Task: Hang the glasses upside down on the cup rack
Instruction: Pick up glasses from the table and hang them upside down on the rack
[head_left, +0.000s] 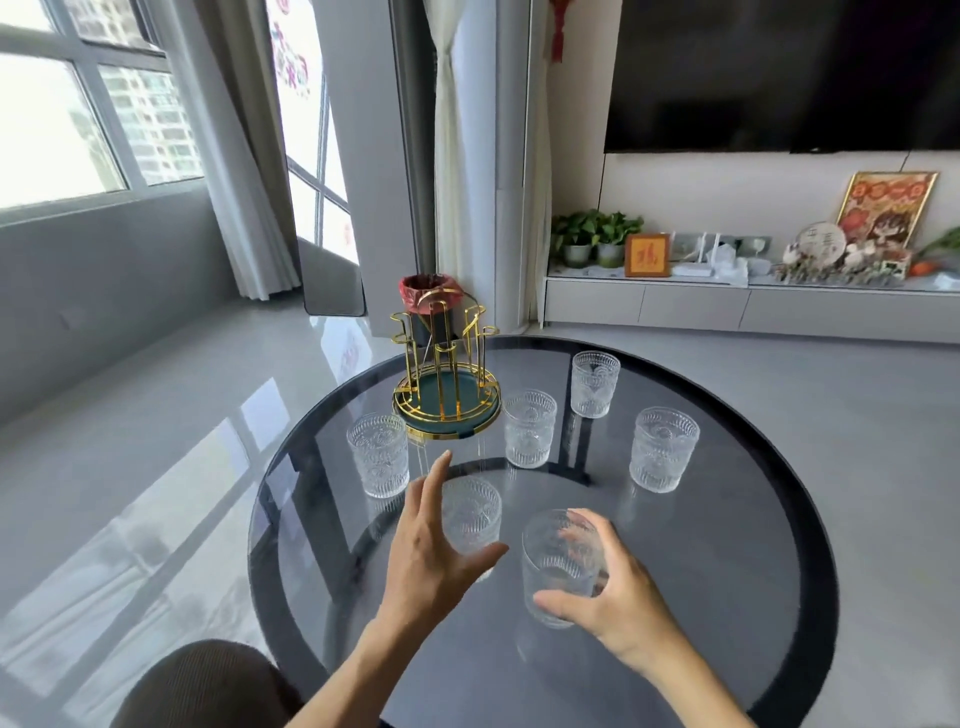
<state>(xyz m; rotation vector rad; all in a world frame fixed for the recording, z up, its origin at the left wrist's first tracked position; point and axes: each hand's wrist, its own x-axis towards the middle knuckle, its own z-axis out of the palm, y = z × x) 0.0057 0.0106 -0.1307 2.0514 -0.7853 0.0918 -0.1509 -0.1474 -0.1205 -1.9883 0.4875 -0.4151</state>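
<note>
A gold wire cup rack (447, 379) with a dark green base stands at the far side of the round glass table (753, 597), with nothing hanging on it. Several embossed clear glasses stand upright around it. My right hand (618, 597) wraps the nearest glass (558, 566), thumb in front and fingers behind. My left hand (434, 545) is spread open beside another glass (470, 514), fingers apart, not closed on it. Other glasses stand at the left (378, 454), the centre (530, 435), the back (595, 383) and the right (662, 449).
A brown cushion or knee (208, 686) lies at the near-left table edge. Behind the rack stands a bin with a red liner (431, 296). A low TV cabinet (727, 306) with plants and frames runs along the far right wall.
</note>
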